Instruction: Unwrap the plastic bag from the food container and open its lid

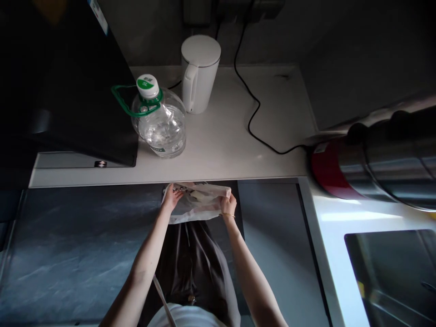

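Observation:
Between my hands, just in front of the counter's edge, a thin whitish plastic bag (pixel 200 213) with dark print is held open at its top. My left hand (pixel 172 198) grips the bag's left rim, fingers bent over it. My right hand (pixel 229 203), with a thin bangle at its wrist, is closed on the right rim. Something pale shows inside the bag, too unclear to name.
On the white counter (pixel 218 156) stand a large water bottle (pixel 165 127) with a green handle and a white kettle (pixel 200 72). A black cord (pixel 254 109) runs toward a red-based steel pot-like appliance (pixel 327 170). A sink (pixel 391 272) lies at right, a dark appliance (pixel 75 91) at left.

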{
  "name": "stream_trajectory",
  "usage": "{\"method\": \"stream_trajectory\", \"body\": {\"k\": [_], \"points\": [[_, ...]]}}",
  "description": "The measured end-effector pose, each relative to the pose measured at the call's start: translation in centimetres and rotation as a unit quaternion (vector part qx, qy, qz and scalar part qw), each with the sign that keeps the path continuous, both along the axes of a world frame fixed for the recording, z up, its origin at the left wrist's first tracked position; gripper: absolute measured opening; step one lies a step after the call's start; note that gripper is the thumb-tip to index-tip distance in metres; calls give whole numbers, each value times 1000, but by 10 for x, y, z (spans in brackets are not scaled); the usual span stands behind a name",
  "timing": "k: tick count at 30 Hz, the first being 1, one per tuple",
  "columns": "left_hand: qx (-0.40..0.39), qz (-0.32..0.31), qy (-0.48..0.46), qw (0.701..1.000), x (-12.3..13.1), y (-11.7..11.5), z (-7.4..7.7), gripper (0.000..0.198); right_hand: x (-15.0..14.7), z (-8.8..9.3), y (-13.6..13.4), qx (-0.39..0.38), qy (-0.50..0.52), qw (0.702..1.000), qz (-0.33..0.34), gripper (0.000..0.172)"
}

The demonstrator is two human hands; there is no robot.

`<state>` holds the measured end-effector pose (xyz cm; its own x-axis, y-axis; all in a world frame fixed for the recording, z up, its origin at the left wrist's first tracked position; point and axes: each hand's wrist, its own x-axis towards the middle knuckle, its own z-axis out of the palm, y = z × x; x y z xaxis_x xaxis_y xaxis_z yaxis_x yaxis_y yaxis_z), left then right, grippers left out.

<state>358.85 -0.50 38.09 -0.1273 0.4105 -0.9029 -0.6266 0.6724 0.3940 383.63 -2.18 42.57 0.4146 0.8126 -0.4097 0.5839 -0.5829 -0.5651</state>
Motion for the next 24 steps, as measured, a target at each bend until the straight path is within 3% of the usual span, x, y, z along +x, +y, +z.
{"method": "stream_trajectory", "body": {"k": [3, 5, 6, 8, 10, 12, 16, 24], "points": [[-18, -8, 8, 1000, -9, -9, -4, 52, -4, 12, 6, -77, -44, 994, 59, 46], [-27, -18, 22, 999, -17, -10, -6, 56, -8, 21, 9, -37, -76, 992, 97, 53], [-28, -25, 30, 999, -21, -10, -7, 57, -11, 25, 10, 0, -83, 986, 147, 56], [-22, -40, 45, 998, -29, -9, -7, 56, -19, 29, 14, 80, -67, 942, 320, 48], [-9, -49, 59, 997, -35, -9, -6, 50, -31, 26, 22, 113, -41, 862, 492, 42], [0, -44, 72, 996, -39, -8, -4, 42, -42, 17, 33, 66, -57, 820, 566, 45], [8, -3, 80, 997, -39, -7, -1, 36, -56, -7, 51, -37, -136, 826, 545, 53], [40, 34, 27, 998, -13, 5, -5, 14, -65, -20, 36, -49, -155, 832, 530, 50]]}}
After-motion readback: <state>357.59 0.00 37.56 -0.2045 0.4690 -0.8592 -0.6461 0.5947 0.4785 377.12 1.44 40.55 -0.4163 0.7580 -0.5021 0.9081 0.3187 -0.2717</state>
